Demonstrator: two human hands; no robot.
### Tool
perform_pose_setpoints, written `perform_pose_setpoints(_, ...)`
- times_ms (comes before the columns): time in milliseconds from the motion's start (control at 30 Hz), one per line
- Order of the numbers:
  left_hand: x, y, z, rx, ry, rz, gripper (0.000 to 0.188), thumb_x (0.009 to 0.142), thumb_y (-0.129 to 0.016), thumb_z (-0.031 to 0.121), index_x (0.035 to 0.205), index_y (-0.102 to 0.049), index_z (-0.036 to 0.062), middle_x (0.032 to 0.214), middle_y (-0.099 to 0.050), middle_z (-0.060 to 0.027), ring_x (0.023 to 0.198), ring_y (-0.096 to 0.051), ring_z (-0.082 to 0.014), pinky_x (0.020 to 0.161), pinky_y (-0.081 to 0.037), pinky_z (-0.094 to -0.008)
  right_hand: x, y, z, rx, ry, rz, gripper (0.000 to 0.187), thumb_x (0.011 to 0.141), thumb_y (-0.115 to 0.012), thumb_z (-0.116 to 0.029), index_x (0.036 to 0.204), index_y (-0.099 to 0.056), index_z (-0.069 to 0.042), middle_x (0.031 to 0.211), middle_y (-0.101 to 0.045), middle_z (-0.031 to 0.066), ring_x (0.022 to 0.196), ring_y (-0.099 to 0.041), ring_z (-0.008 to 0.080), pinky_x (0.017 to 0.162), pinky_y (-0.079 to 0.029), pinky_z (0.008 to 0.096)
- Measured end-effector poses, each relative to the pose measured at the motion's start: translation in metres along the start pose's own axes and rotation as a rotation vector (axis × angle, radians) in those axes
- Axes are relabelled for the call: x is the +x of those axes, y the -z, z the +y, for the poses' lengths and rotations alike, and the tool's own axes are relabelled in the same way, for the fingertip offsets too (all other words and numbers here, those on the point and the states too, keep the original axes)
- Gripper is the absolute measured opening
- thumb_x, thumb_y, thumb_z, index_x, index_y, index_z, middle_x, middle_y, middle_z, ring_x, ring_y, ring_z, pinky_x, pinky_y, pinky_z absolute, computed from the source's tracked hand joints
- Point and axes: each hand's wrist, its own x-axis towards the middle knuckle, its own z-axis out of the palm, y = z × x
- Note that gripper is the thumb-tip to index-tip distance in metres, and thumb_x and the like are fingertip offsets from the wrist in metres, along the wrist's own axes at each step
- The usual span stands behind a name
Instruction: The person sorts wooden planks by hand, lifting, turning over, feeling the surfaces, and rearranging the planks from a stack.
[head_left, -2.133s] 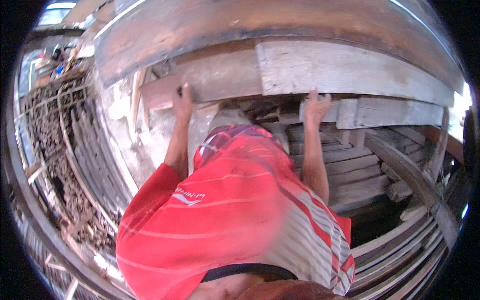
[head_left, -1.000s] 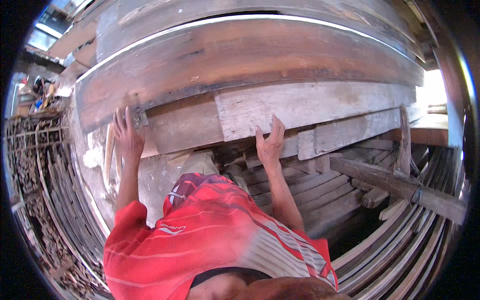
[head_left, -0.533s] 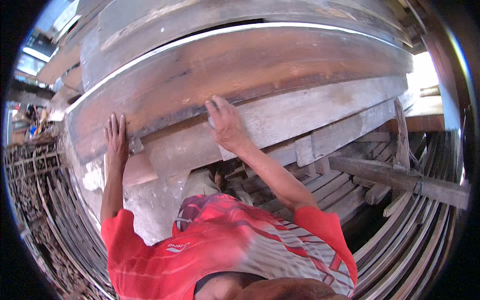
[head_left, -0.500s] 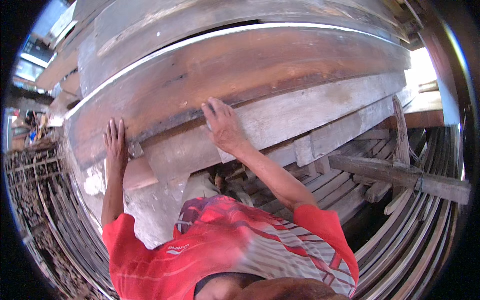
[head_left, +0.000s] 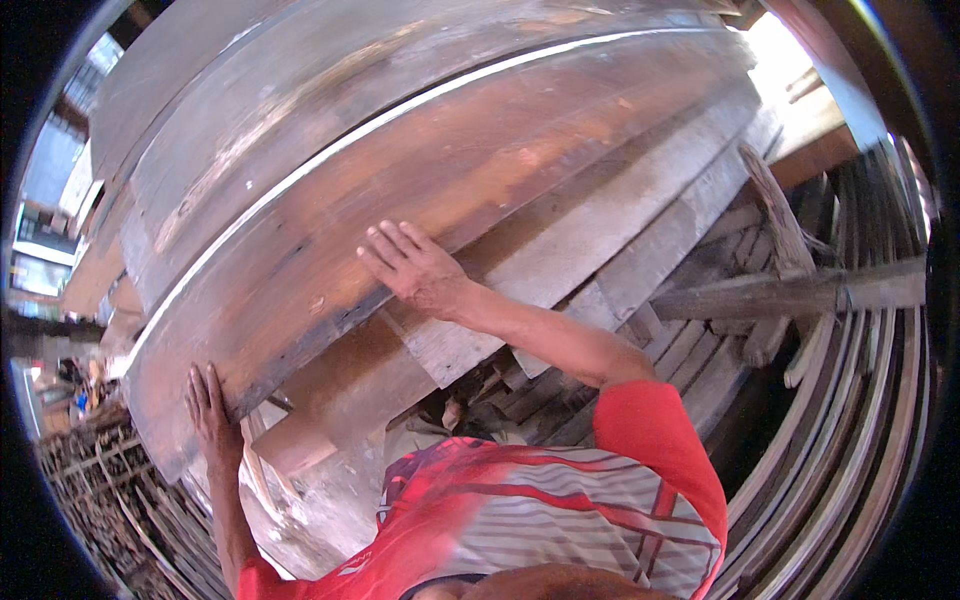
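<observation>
A long, wide reddish-brown plank with a pale far edge lies slanted across the stack in front of me. My left hand rests on it near its left end, fingers stretched over the near edge; its thumb is hard to make out. Further right along that edge, my right hand lies palm down on the plank with fingers spread. Under the plank, whitish-grey boards jut out toward me, and a shorter brownish board shows between my hands.
Beyond the plank lie more wide grey boards. A rough upright post and a thick crossbeam stand at the right, above long strips of wood. Stacked sticks fill the lower left.
My view has turned, so the whole stack now slants more, its left end lower in view. Both hands remain on the plank, the left one now lower in view.
</observation>
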Motion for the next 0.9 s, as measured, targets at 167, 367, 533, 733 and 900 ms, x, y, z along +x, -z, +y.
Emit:
perform_pose_setpoints(167,-0.006,0.001,-0.014,-0.095,0.032,-0.077,0.091,0.073,-0.054,-0.02,0.156,-0.031,0.0079,0.161,-0.025,-0.0262,0.149,-0.025,-0.0435,0.122,-0.022,-0.0539,0.016,-0.01,0.006,-0.079,0.164,-0.059,0.052,0.095,-0.05,-0.022,0.14,-0.05,0.003,0.142,-0.052,0.0263,0.132,-0.05,0.0421,0.113,-0.038,0.052)
perform_pose_setpoints(367,0.005,0.04,-0.023,-0.107,0.009,-0.179,0.094,0.071,-0.053,-0.021,0.157,-0.031,0.0086,0.16,-0.028,-0.0254,0.147,-0.028,-0.0464,0.12,-0.027,-0.0539,0.038,0.025,0.016,-0.18,0.283,-0.078,0.058,0.091,-0.056,-0.03,0.135,-0.053,0.007,0.133,-0.057,0.0307,0.122,-0.058,0.0452,0.108,-0.044,0.0507)
perform_pose_setpoints(533,0.037,0.109,-0.036,-0.161,0.033,-0.406,0.101,0.061,-0.061,-0.015,0.155,-0.033,0.008,0.156,-0.038,-0.0244,0.143,-0.038,-0.0408,0.118,-0.035,-0.0438,0.111,0.084,0.029,-0.153,0.491,-0.579,0.048,0.084,-0.068,-0.027,0.118,-0.062,0.006,0.118,-0.066,0.0261,0.109,-0.065,0.0375,0.091,-0.054,0.0428)
perform_pose_setpoints(733,0.092,0.158,-0.037,-0.154,0.023,-0.564,0.102,0.057,-0.064,-0.01,0.154,-0.035,0.0059,0.145,-0.051,-0.0244,0.134,-0.05,-0.039,0.111,-0.044,-0.0407,0.155,0.103,0.061,0.144,0.315,-0.651,0.023,0.078,-0.072,-0.02,0.09,-0.073,0.0,0.095,-0.073,0.018,0.092,-0.071,0.034,0.081,-0.057,0.0462)
perform_pose_setpoints(900,0.105,0.162,-0.051,-0.169,0.032,-0.615,0.103,0.056,-0.063,-0.009,0.154,-0.035,0.0049,0.143,-0.053,-0.0256,0.134,-0.052,-0.0375,0.111,-0.044,-0.0402,0.179,0.127,0.057,0.108,0.299,-0.725,0.027,0.077,-0.075,-0.023,0.093,-0.075,-0.001,0.097,-0.074,0.0181,0.093,-0.071,0.0354,0.08,-0.057,0.0484)
